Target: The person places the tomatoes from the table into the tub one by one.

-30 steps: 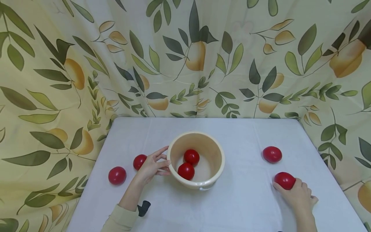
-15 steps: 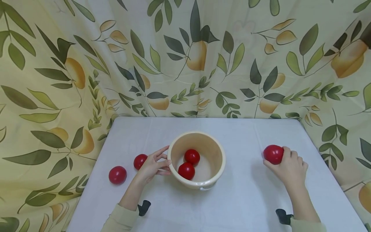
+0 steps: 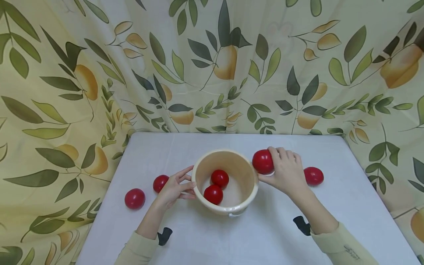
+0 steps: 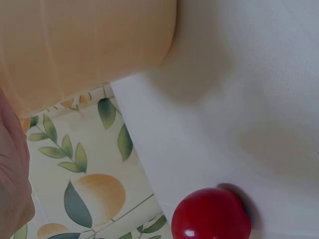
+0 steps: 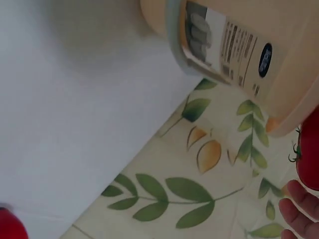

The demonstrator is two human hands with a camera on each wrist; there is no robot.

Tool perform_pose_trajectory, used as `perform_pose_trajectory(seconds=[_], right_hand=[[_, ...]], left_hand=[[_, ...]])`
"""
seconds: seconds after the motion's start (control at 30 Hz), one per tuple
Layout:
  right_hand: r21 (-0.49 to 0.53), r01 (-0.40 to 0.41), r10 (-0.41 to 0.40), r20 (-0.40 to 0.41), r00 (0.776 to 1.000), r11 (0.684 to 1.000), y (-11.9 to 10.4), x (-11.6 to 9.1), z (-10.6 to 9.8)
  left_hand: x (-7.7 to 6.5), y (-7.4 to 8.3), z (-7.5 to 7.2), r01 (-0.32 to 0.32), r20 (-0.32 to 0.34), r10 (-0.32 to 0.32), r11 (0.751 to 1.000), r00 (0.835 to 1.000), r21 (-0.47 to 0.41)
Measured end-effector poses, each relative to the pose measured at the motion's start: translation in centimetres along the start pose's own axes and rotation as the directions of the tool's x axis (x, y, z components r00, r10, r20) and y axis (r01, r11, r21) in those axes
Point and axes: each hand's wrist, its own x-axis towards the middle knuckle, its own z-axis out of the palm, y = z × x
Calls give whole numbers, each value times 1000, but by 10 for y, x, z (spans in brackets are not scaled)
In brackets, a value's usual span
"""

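Note:
A cream bucket [image 3: 225, 210] stands mid-table with two red tomatoes inside, the upper tomato [image 3: 220, 178] touching the lower tomato [image 3: 213, 194]. My left hand [image 3: 173, 190] holds the bucket's left side, thumb at the rim and fingers along the outer wall. My right hand [image 3: 285, 170] grips another tomato [image 3: 262, 162] just outside the bucket's right rim. Its green stem end shows in the right wrist view, where the held tomato [image 5: 310, 149] is cut off by the edge and only fingertips [image 5: 299, 199] of that hand appear.
Right of the bucket lies a tomato [image 3: 313, 176], partly behind my right hand. Two tomatoes lie left, one tomato [image 3: 134, 198] nearer the edge and one tomato [image 3: 160, 183] behind my left hand. A leaf-patterned curtain [image 3: 205, 73] hangs behind the white-covered table [image 3: 265, 239].
My right hand picked up the nearer right-hand tomato and carried it up and left, past the other one, to the bucket's right rim. My left hand stayed at the bucket.

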Motion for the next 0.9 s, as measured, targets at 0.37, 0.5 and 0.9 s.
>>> perform_pose_trajectory(seconds=[0.37,0.5,0.9], right_hand=[[-14,340,-334,157,929,940,-57,13,31],[-21,436,-417,258,872,900,-66,17,47],[-148,568,-423,525,739,809,-76,22,67]], left_hand=[[-1,1,1,5,-4,-5,1000,1000,-7],[0,1,1,5,3,-5,1000,1000,-12],[-1,0,0,5,-4,-5,1000,1000,-9]])
